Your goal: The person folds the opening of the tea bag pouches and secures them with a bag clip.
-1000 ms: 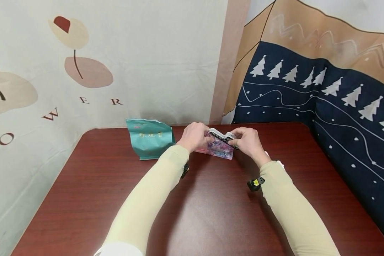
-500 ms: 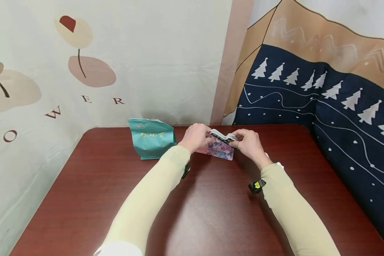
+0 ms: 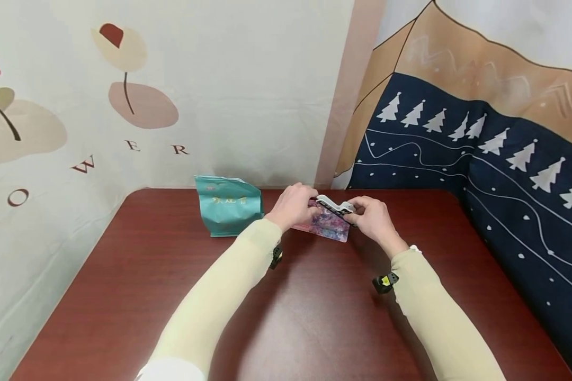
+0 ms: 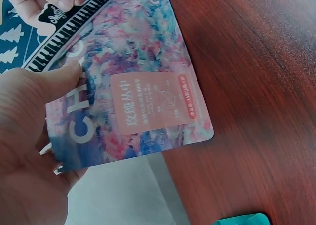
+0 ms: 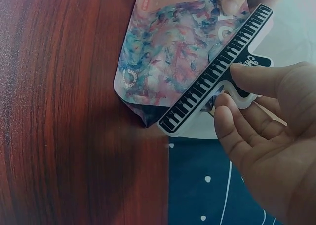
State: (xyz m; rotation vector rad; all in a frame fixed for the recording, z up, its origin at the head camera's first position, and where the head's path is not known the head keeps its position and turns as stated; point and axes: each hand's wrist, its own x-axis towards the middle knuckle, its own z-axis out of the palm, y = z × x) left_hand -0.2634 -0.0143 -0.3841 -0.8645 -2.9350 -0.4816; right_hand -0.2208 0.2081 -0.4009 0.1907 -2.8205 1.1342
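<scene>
- Left sleeve (image 3: pixel 219 296): pale yellow, long, close-fitting, reaching the wrist.
- Right sleeve (image 3: pixel 443 312): the same pale yellow, with a slightly uneven edge.
- White cloth (image 3: pixel 172 370) at the upper end of the left sleeve.
- White scrap (image 3: pixel 414 248) at the right cuff.
- Left camera (image 3: pixel 276 257): small, black, blocky.
- Right camera (image 3: pixel 380 286): black, boxy, with a yellow patch (image 3: pixel 386 280).
- Left hand (image 3: pixel 292 207) and right hand (image 3: pixel 373 218): bare.

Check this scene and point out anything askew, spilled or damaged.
The piano-key clip looks askew: it slants across the top part of the patterned pouch rather than running parallel to its edges, perhaps not fully set yet. No spill shows on the table.
</scene>
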